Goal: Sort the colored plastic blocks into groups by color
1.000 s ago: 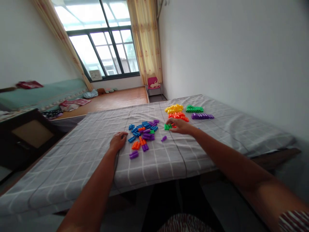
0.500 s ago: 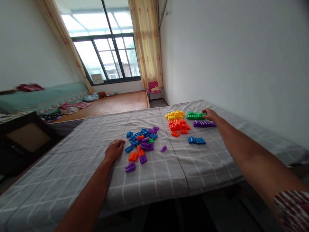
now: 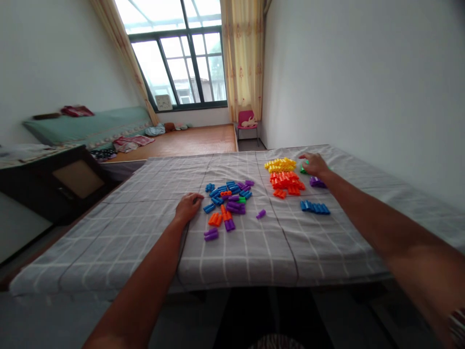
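My left hand rests on the cloth with its fingers loosely stretched out, holding nothing. Just to its right lies a mixed pile of plastic tube-shaped pieces: blue ones, purple ones, orange ones and one green piece. At the far right, my right hand hovers over or touches the green pieces, fingers apart, and hides most of them. Purple pieces are partly covered by the same hand. Left of it sit yellow pieces and orange pieces.
A row of blue pieces lies nearer me on the right, and a single purple piece lies mid-table. Grey checked cloth covers the table. A white wall runs along the right; a dark cabinet stands left.
My view has tilted and shifted, so the scene sits differently. My right hand has moved left across the green pieces from their right end. My left hand stays beside the mixed pile.
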Action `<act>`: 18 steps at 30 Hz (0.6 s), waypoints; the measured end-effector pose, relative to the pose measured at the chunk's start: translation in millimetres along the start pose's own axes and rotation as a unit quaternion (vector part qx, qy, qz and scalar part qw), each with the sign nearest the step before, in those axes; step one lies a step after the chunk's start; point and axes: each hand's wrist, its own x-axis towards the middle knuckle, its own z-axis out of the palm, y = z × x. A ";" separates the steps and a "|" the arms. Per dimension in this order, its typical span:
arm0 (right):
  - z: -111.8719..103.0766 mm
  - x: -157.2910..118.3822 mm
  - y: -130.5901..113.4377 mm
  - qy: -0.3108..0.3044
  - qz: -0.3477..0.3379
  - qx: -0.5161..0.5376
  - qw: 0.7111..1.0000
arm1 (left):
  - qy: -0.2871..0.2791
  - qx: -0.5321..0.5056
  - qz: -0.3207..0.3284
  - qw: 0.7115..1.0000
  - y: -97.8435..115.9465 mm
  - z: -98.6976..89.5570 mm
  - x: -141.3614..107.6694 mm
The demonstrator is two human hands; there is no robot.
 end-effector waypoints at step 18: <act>37.4 -60.3 -192.0 -0.301 -0.233 0.054 0.923 | -0.005 -0.013 0.009 1.000 1.0 -1.3 -1.2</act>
